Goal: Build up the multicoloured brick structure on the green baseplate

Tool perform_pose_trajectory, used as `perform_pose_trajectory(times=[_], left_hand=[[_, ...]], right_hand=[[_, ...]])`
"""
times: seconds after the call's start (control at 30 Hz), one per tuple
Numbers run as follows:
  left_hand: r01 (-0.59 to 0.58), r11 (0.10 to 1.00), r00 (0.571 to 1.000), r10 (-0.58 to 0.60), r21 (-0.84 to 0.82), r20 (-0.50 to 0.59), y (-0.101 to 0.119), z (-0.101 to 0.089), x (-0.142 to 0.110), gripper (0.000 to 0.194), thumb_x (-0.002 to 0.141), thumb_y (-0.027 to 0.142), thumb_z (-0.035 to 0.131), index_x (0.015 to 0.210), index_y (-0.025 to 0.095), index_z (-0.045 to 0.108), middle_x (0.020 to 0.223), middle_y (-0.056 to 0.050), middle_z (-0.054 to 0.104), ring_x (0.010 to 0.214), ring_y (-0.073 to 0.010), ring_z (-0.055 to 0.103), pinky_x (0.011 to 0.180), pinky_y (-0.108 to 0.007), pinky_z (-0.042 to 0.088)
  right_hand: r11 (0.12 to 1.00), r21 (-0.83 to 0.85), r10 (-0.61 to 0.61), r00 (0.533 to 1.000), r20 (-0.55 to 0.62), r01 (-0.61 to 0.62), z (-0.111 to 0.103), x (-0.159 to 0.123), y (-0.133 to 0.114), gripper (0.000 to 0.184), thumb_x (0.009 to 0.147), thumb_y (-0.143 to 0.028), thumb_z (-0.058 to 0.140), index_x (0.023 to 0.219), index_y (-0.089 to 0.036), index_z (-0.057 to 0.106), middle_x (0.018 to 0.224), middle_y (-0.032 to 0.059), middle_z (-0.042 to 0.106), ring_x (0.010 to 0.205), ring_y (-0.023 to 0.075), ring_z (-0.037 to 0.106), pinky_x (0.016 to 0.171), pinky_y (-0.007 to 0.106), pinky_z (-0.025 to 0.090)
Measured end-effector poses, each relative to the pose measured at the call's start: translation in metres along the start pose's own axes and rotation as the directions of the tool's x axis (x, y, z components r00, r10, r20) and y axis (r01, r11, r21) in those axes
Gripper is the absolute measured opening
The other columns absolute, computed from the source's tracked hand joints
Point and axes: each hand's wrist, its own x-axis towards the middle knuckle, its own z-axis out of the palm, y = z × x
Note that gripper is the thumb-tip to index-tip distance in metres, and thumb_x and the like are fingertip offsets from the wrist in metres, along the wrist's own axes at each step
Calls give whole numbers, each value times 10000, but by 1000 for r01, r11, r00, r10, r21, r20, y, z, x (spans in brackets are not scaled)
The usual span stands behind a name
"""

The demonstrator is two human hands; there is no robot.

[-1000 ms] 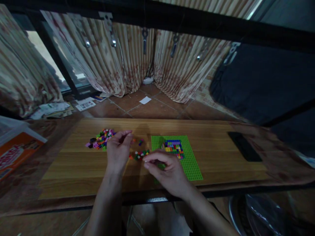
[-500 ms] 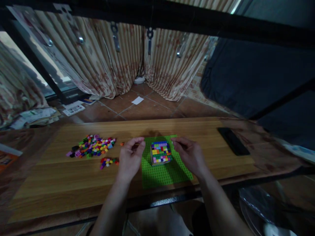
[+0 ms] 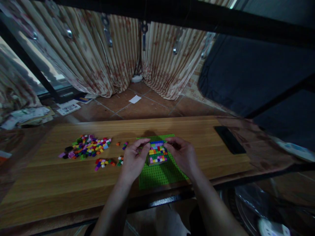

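Note:
A block of multicoloured toy bricks (image 3: 158, 153) stands on a green studded baseplate (image 3: 157, 178). My left hand (image 3: 135, 158) is at the block's far left corner, thumb and index finger closed against it. At the far right corner, my right hand (image 3: 182, 154) has its thumb and fingers closed on the block's edge in the same way. Blue and purple bricks along the far side show between the fingertips. Whether a small loose brick is inside either pinch is hidden.
On the wooden table (image 3: 73, 183), a large heap of loose bricks (image 3: 86, 147) lies at the left, with a smaller group (image 3: 104, 163) nearer me. Several stray bricks (image 3: 120, 160) sit beside my left hand. A black phone (image 3: 230, 140) rests at the right.
Both hands have moved inward from beside the block to its far corners and now touch it. The view has shifted slightly, and stray bricks by my left hand have come into sight.

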Motion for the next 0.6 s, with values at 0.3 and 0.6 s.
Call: perform_pose_trajectory(times=[0.3,0.6], left_hand=[[60,996,998,-60,-62,-1,5,2,-2,256,745,347,680,930,175,717,871,-46,722,724,-160,652,693,-274,522],[45,998,999,-46,-36,-8,7,3,-1,271,744,339,668,953,174,723,816,-41,716,678,-153,637,635,-259,504]], right_hand=[[997,63,42,999,11,-43,-1,-1,-2,287,703,-398,740,901,-192,710,797,35,710,686,163,637,632,281,515],[983,150,112,994,-14,-109,-9,4,-12,319,729,-477,678,799,-167,715,649,9,666,528,117,533,500,242,439]])
